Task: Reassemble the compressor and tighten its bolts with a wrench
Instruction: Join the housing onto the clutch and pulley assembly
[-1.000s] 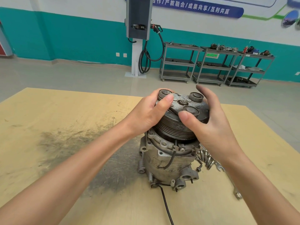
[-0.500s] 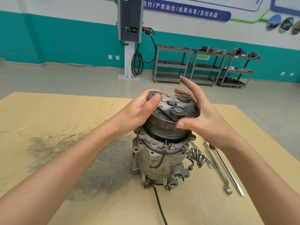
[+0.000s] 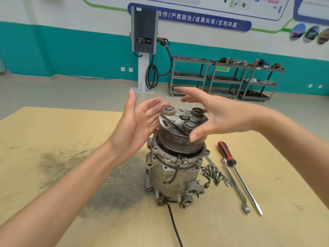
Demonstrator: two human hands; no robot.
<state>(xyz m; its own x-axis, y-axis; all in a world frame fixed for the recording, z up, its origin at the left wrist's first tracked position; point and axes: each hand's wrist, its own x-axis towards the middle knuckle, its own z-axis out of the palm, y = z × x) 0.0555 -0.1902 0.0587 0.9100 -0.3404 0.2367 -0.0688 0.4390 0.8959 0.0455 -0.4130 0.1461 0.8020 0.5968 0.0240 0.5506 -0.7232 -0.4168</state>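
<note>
Head view: both hands, left (image 3: 137,122) and right (image 3: 220,118), hover spread, holding nothing, beside the compressor (image 3: 176,157) upright on the counter (image 3: 53,139), whose unbolted pulley could tip if nudged.

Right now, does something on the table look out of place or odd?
Yes. The pulley sits tilted on the compressor, lower at its right side. The bolts lie loose in a heap beside it.

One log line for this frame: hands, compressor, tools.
hands: left open, right open | compressor upright, ungripped | wrench, bolts on table
</note>
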